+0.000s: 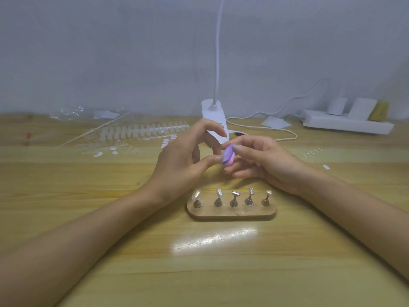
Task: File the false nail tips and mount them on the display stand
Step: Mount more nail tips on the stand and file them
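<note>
My right hand (263, 162) pinches a small purple and pink filing block (228, 155) above the table. My left hand (186, 156) is raised beside it, thumb and fingertips closed against the block's left side; whatever they pinch is too small and blurred to make out. In front of both hands stands the wooden display stand (232, 212) with several metal holders. A clear nail tip (197, 194) sits on the leftmost holder; the other holders look bare.
Strips of clear nail tips (141, 131) and several loose tips (98, 154) lie at the back left with plastic wrapping. A white lamp base (213, 116) with its cable stands behind the hands. A white power strip (347, 124) lies back right.
</note>
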